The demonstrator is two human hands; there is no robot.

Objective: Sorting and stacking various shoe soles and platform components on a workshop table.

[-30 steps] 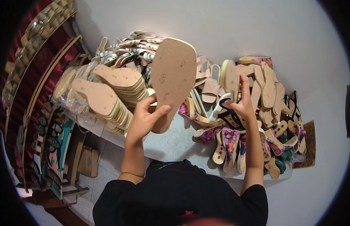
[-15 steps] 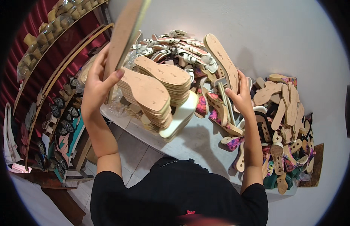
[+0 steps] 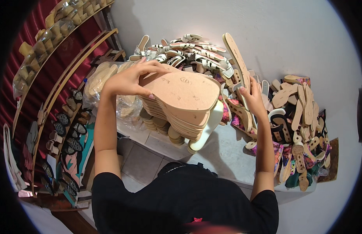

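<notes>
A tan shoe insole (image 3: pixel 184 91) is held in my left hand (image 3: pixel 134 80), thumb along its near edge and fingers on its far edge. It lies level over a stack of similar insoles (image 3: pixel 181 124) and hides most of the stack's top; whether it touches the stack I cannot tell. Cream-coloured soles (image 3: pixel 210 126) lie under the stack's right side. My right hand (image 3: pixel 253 96) grips a second insole (image 3: pixel 236 54), tilted nearly upright, between thumb and fingers. It stands above floral-patterned wedge soles (image 3: pixel 243 117) on the white table (image 3: pixel 223 154).
White strappy sandals (image 3: pixel 200 54) are heaped by the wall. To the right lies a pile of loose soles and floral shoes (image 3: pixel 301 105). Plastic-wrapped soles (image 3: pixel 99 80) sit left of the stack. Curved shelves with shoes (image 3: pixel 66 132) stand at the far left.
My left hand has lowered its insole from a raised, upright position to level over the stack. The right hand has shifted slightly right, its insole now seen more edge-on.
</notes>
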